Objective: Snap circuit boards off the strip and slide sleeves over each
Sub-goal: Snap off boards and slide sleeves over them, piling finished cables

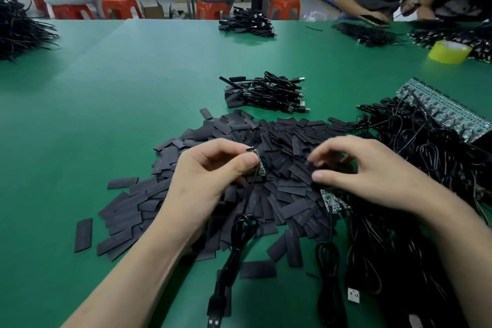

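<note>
Sleeving, we judge, is the step in hand. Our left hand pinches a small green circuit board between thumb and forefinger, above the heap of flat black heat-shrink sleeves that lies mid-table toward the near edge. The board's thin black cable hangs down and coils on the green table by the near edge.

Our right hand is curled over the heap just right of the board, with thumb and forefinger tips close together at a sleeve. We cannot tell whether one is actually pinched.

To do this well, we should lift a single sleeve clear, since the pieces overlap and two could come up together. We then squeeze its long edges so the flat tube opens, line the mouth up with the board's free end and push straight. The left pinch should stay low on the board so the sleeve has room to travel.

A long strip of unsnapped boards rests near the right edge. A bundle of coiled black leads sits just beyond the heap.
</note>
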